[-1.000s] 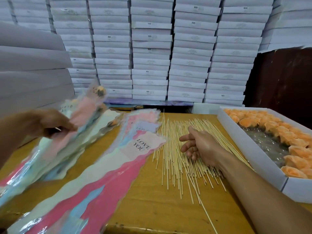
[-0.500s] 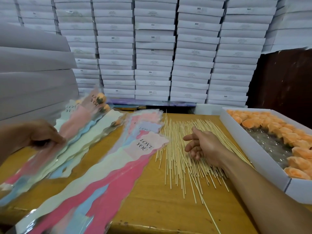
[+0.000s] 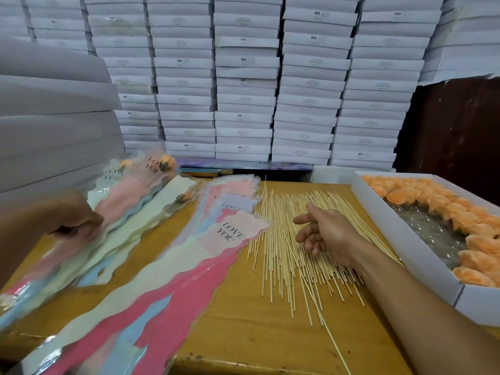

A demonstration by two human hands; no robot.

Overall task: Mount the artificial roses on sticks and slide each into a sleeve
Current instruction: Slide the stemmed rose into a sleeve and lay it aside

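Nearest, at the lower middle of the frame, the wooden counter [image 3: 243,334] carries a fan of empty pink, cream and blue plastic sleeves [image 3: 151,288] printed "LOVE YOU". Just right of them lies the loose spread of thin pale wooden sticks [image 3: 281,239], long axes running from the bottom edge toward the top. The right hand [image 3: 324,234] rests on that spread, fingers [image 3: 311,246] loosely curled down onto the sticks, thumb out; whether it pinches 1 I cannot tell. It is clearly the nearer hand for the pick, sticks directly beneath it.

At middle left, the left hand [image 3: 73,220] grips the lower part of a filled sleeve [image 3: 130,196], an orange rose [image 3: 166,162] showing at its top, above a pile of finished ones. Against 1 second ago, this sleeve has dropped lower toward the pile; the right hand has barely shifted.

Farther right, the white cardboard box [image 3: 400,239] holds orange artificial roses [image 3: 438,204]. Stacked white boxes [image 3: 243,90] fill the background.
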